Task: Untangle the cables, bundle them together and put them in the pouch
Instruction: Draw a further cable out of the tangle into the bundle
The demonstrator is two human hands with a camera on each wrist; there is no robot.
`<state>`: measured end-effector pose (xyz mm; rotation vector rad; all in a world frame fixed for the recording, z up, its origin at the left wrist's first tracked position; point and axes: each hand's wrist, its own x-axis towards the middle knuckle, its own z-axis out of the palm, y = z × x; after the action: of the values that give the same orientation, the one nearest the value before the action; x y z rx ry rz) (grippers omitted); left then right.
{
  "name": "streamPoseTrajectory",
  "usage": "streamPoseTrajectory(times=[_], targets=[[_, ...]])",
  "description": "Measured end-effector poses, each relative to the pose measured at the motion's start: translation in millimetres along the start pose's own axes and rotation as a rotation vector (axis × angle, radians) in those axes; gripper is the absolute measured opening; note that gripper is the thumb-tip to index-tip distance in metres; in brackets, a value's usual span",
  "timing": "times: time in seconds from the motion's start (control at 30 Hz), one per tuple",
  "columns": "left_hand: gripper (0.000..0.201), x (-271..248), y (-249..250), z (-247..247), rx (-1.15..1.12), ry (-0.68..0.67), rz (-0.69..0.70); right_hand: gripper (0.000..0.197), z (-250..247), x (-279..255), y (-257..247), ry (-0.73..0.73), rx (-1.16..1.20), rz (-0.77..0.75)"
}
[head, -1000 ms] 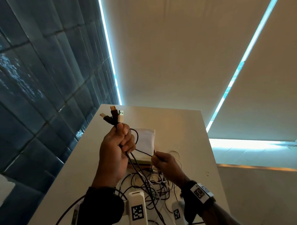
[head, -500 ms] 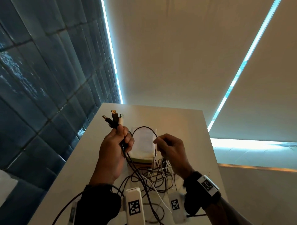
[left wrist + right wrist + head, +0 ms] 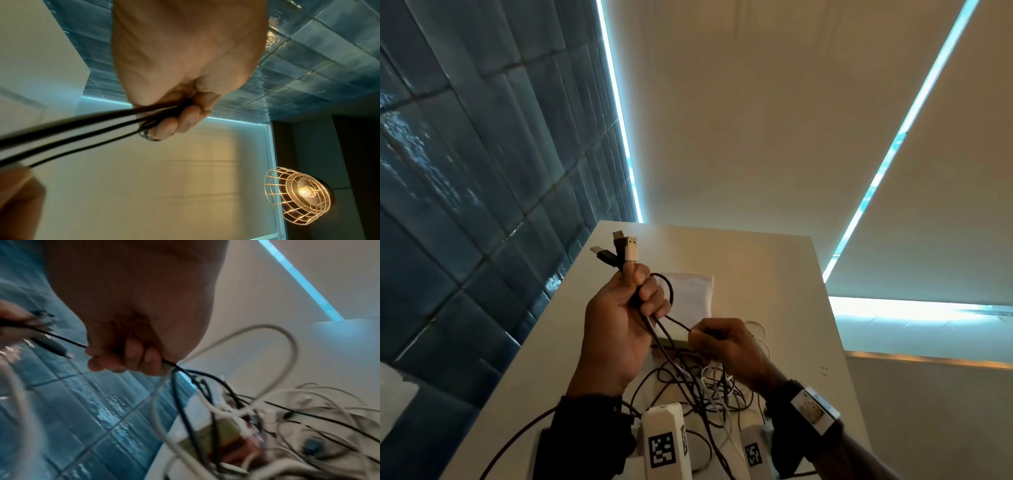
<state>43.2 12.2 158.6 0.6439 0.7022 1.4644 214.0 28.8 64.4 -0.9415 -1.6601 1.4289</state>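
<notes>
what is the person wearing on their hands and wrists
Both hands are bare. The left hand has a black sleeve at the wrist. The right hand has a black wrist strap carrying a white block with a blurred square marker.

Tangled cables (image 3: 698, 387) cover the near worktop (image 3: 767, 270) between both wrists, with the pouch (image 3: 690, 301) just beyond. The far and right parts lie bare; tiled wall (image 3: 465, 171) bounds the left.
</notes>
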Motion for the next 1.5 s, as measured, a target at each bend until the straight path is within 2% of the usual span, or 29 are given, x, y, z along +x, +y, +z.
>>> streamPoseTrajectory(times=[0.13, 0.23, 0.4, 0.53, 0.63, 0.7, 0.77, 0.83, 1.0, 1.13, 1.27, 1.4, 1.5], targets=[[0.030, -0.2, -4.1, -0.9, 0.020, 0.044, 0.042, 0.025, -6.2, -4.3, 36.2, 0.072, -0.045, 0.063], [0.035, -0.3, -4.4, -1.7, 0.044, 0.055, 0.060, 0.026, -7.4, -3.8, 48.5, 0.094, -0.091, 0.077], [0.033, -1.9, -3.9, 0.8, 0.090, 0.074, 0.076, 0.027, -11.3, -0.5, 69.9, 0.159, -0.153, 0.111], [0.031, -3.4, 0.3, -0.7, 0.107, 0.070, 0.095, 0.037, -15.3, -4.8, 83.6, 0.194, -0.147, 0.154], [0.029, -4.3, 0.9, 1.2, 0.153, 0.073, 0.086, 0.034, -15.4, -9.0, 92.6, 0.244, -0.146, 0.208], [0.028, -4.0, -0.2, 2.9, 0.214, 0.081, 0.066, 0.030, -13.5, -9.3, 93.0, 0.320, -0.151, 0.240], [0.030, -2.9, -2.8, 3.4, 0.267, 0.095, 0.034, 0.024, -14.4, -6.4, 81.2, 0.424, -0.041, 0.255], [0.031, -2.3, -5.4, 3.2, 0.287, 0.113, 0.004, 0.017, -15.9, -0.7, 53.8, 0.475, 0.097, 0.197], [0.030, -2.2, -14.3, 6.3, 0.352, 0.191, -0.055, 0.009, -3.6, 9.6, -23.4, 0.363, 0.207, -0.090], [0.028, -1.6, -14.5, 9.0, 0.368, 0.232, -0.084, 0.009, 7.2, 2.9, -49.7, 0.198, 0.201, -0.200], [0.029, -3.0, -10.5, 10.8, 0.268, 0.173, -0.131, 0.010, 13.5, -0.2, -45.0, 0.107, 0.237, -0.162], [0.033, -1.9, -6.6, 7.5, 0.045, 0.077, -0.098, 0.007, 8.3, 0.9, -21.2, 0.067, 0.219, -0.055], [0.035, -0.7, -5.4, 6.0, 0.049, 0.051, -0.048, 0.022, 0.6, 0.7, 4.5, 0.103, 0.145, -0.012]])
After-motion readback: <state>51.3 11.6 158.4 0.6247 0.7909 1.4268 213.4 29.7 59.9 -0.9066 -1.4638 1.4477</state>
